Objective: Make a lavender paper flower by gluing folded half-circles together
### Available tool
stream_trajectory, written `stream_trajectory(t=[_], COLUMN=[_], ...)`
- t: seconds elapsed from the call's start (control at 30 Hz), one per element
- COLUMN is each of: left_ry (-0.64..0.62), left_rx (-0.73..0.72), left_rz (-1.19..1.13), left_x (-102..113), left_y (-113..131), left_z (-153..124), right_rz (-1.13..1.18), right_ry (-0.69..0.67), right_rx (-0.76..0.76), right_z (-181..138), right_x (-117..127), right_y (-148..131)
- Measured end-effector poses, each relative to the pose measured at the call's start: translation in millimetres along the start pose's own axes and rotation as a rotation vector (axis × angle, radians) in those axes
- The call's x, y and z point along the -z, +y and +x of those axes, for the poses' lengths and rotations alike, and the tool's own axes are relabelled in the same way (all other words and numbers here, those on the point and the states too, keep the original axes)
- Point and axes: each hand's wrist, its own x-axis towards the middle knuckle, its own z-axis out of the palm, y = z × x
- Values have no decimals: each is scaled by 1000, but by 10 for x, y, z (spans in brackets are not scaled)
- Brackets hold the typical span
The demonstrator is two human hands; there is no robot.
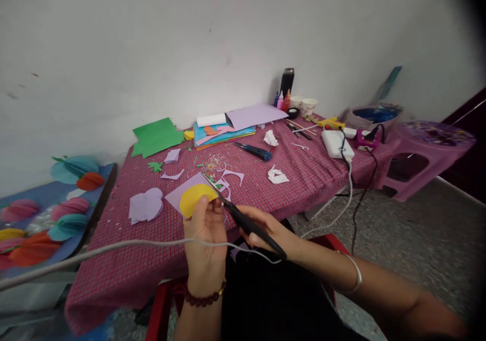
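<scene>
My left hand (205,227) pinches a yellow paper circle (193,198) laid against a lilac paper sheet (178,193), holding both up above the near edge of the table. My right hand (261,229) grips black-handled scissors (239,214), whose blades point up and left and meet the papers' right edge. A pile of lilac cut shapes (145,205) lies on the red checked cloth (152,250) just left of my left hand. A thin white cable (114,245) runs across in front of both wrists.
Green paper (156,136), a coloured paper stack (224,130), a blue-handled tool (253,151), scraps, glue bottles (281,100), cups, a dark flask (287,81) and a white box (336,143) with cords are on the table. Paper balls (56,214) lie left; a pink stool (429,153) stands right.
</scene>
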Motion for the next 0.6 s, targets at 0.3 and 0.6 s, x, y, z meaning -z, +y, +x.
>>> stream_trajectory(t=[0.3,0.6], left_ry=[12,30], left_rx=[5,-7], left_rz=[5,-15], left_x=[-19,-72], left_y=[-108,-111], left_z=[0,-10], right_rz=[49,57], right_ry=[41,87], right_rx=[32,12], right_z=[-37,-47], right_x=[-5,-30], right_y=[67,103])
